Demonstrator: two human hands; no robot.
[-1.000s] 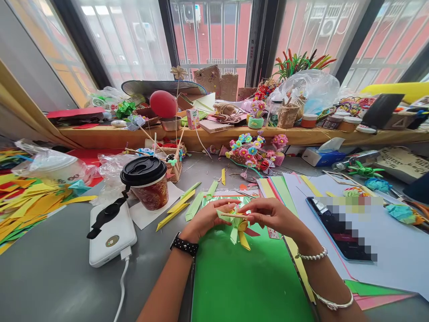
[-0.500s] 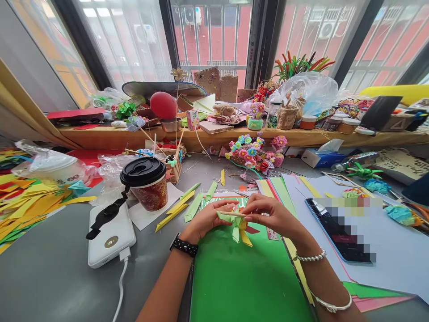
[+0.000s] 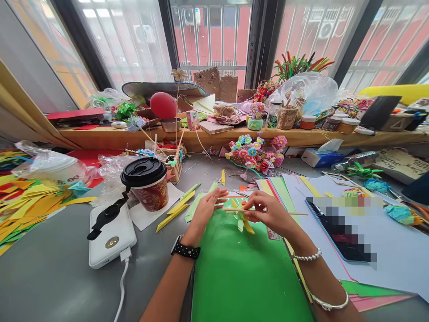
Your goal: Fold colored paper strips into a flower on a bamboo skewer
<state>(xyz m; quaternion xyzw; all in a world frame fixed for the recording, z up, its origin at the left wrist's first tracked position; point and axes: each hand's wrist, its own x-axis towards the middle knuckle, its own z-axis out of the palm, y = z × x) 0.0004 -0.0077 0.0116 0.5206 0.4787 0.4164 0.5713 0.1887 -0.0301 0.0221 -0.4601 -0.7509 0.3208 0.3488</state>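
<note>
My right hand (image 3: 268,211) pinches a thin wooden stick (image 3: 233,209) that lies level, its far end showing past the wrist side. Just under the stick is a folded paper piece (image 3: 241,222) with pale green and yellow strips pointing out. Whether my right fingers also grip the paper, I cannot tell. To the left, my left hand (image 3: 207,209) holds nothing, its fingers stretched and apart near the stick's tip. Both hands are over a glossy green board (image 3: 244,277).
Left of the board lie folded yellow strips (image 3: 176,210), a lidded paper cup (image 3: 150,192) and a white power bank (image 3: 112,237) with a cable. On the right, a phone (image 3: 338,232) rests on white paper sheets (image 3: 395,250). Craft flowers (image 3: 251,150) stand behind.
My left hand has let go of the folded paper and opened, moving slightly left. The paper sits a little lower behind the stick, and the stick's right end now shows.
</note>
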